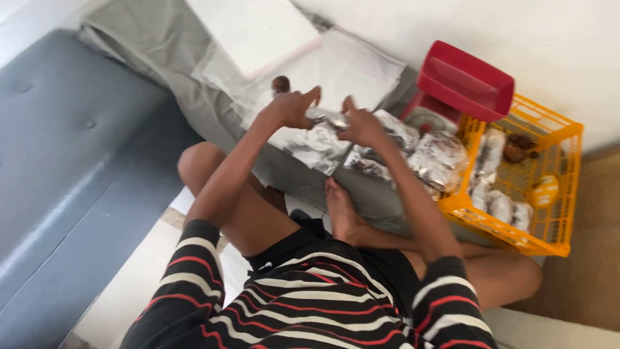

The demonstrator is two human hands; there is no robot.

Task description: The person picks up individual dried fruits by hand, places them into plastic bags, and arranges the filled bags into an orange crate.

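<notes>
Clear plastic bag [326, 119]: pinched at its top edge between left hand [290, 106] and right hand [361, 126], above packed bags [433, 158] on grey cloth [194, 97]. Looks light, floppy, slippery; hold near mouth. Orange crate [555, 187] right.

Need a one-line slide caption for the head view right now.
Seated person's left hand and right hand handle a clear plastic bag beside an orange crate of filled bags.

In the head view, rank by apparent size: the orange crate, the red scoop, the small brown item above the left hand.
1. Orange crate, largest.
2. Red scoop, clearly smaller than the crate.
3. Small brown item, smallest by far.
</notes>
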